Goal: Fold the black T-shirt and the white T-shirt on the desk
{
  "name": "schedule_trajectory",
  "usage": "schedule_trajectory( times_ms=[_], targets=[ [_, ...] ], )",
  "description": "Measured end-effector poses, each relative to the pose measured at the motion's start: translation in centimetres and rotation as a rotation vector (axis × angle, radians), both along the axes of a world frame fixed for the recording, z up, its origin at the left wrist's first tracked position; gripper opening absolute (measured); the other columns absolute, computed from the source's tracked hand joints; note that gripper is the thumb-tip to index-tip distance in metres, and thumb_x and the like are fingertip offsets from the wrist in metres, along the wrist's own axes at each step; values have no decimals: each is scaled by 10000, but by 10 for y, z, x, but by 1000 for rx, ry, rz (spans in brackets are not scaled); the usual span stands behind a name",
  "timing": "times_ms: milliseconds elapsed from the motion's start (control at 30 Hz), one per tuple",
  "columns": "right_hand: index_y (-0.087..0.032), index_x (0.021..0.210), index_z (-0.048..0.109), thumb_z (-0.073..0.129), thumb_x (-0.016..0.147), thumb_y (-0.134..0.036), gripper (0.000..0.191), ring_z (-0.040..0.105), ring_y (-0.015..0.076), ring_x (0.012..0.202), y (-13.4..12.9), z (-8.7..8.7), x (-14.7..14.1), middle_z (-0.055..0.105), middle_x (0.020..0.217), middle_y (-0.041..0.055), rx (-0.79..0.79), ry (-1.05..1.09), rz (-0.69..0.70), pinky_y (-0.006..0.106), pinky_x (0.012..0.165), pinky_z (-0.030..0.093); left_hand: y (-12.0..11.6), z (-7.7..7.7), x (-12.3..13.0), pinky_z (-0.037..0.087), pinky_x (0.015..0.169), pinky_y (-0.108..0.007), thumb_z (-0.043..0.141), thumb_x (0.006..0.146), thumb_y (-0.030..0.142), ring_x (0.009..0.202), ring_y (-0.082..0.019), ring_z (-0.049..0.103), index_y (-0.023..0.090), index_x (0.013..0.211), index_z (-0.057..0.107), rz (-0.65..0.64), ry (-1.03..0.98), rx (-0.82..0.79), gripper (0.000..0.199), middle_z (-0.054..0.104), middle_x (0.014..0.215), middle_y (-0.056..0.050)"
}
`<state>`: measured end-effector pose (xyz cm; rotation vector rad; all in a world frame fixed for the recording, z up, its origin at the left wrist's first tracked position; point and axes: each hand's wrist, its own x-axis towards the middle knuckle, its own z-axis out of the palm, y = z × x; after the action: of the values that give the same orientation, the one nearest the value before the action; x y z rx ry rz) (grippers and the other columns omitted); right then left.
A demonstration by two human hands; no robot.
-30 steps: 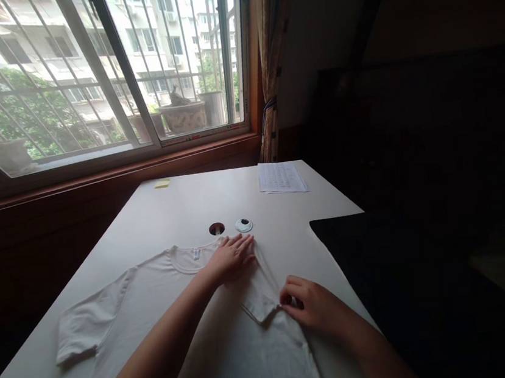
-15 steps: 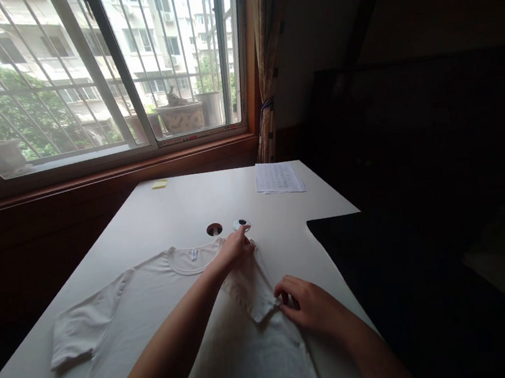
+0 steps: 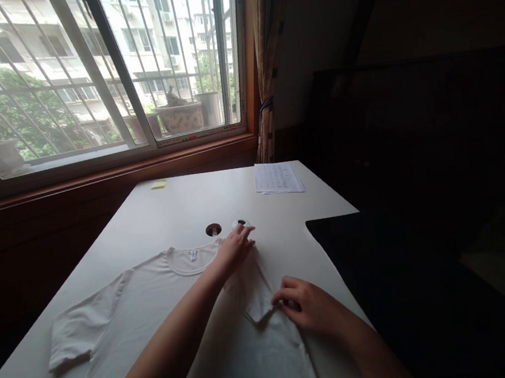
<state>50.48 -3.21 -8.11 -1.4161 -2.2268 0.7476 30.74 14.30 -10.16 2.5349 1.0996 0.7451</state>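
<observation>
The white shirt [image 3: 130, 314] lies on the table [image 3: 181, 210], front up, on the near side of the hole [image 3: 214, 230], its collar [image 3: 185, 263] just short of it. The cloth looks thin, light and soft, probably a stretchy knit with no stiffness of its own. It should not break or weigh on the hand, but it likely creases at any small pull and may slide on the smooth table.

The left hand [image 3: 236, 246] rests at the shoulder, near and right of the hole, its fingers loosely bent and slightly apart; whether they pinch cloth, I cannot tell. The right hand [image 3: 306, 305], further right and nearer than the hole, has thumb and forefinger brought together on the outer corner of a sleeve [image 3: 250, 287]; its other fingers are curled.

Good holds seem to be the shoulder seam and the sleeve's hem corners, where the sewn edge is firmer, taking both layers together. The collar looks a poorer hold, since it could stretch. The other sleeve [image 3: 70, 337] lies well left of the hole.
</observation>
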Motion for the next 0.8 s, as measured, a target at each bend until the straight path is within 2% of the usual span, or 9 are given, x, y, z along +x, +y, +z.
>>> schedule_trajectory(
  times_ms=[100, 200, 333, 500, 633, 800],
  targets=[
    [-279, 1114, 755, 599, 889, -108, 322, 619, 181, 901, -2, 2, -1, 616, 979, 33, 51, -14, 12, 290, 814, 501, -7, 9, -11, 510, 1000, -460, 470, 1031, 222, 1164, -282, 589, 219, 1254, 626, -71, 23, 60, 272, 603, 1243, -120],
    [-286, 1243, 698, 659, 875, -135, 400, 588, 231, 1009, -4, 4, -9, 612, 1042, 58, 146, -49, 7, 370, 905, 493, -13, 16, -23, 530, 987, -414, 489, 1032, 260, 1124, -256, 627, 239, 1111, 713, -230, 82, 82, 238, 681, 1156, -90],
    [-275, 1173, 693, 770, 828, -199, 362, 558, 276, 1036, -6, 1, -29, 636, 1099, 69, 236, -154, 30, 444, 928, 459, -14, 17, -33, 479, 1090, -390, 513, 1027, 255, 1229, -222, 617, 271, 1204, 708, -392, 129, 93, 265, 703, 1262, -53],
    [-228, 954, 663, 650, 913, -176, 67, 555, 251, 969, -4, -8, -46, 650, 994, 57, 325, -266, 85, 408, 869, 438, -7, 9, -35, 406, 1162, -369, 441, 1061, 253, 1325, -194, 568, 248, 1387, 595, -424, 142, 100, 360, 637, 1407, -64],
    [-214, 891, 630, 608, 902, -149, 69, 537, 225, 921, -8, -6, -48, 628, 944, 51, 368, -230, 115, 371, 841, 433, -5, 8, -35, 409, 1150, -355, 465, 1045, 220, 1316, -193, 575, 243, 1418, 559, -416, 152, 101, 385, 634, 1411, -64],
    [-213, 893, 648, 635, 880, -153, 63, 536, 221, 928, -9, -4, -47, 629, 940, 48, 354, -147, 139, 363, 852, 442, -6, 15, -35, 416, 1137, -345, 469, 1066, 275, 1296, -190, 580, 272, 1365, 606, -425, 171, 106, 328, 637, 1399, -43]
  ],
)
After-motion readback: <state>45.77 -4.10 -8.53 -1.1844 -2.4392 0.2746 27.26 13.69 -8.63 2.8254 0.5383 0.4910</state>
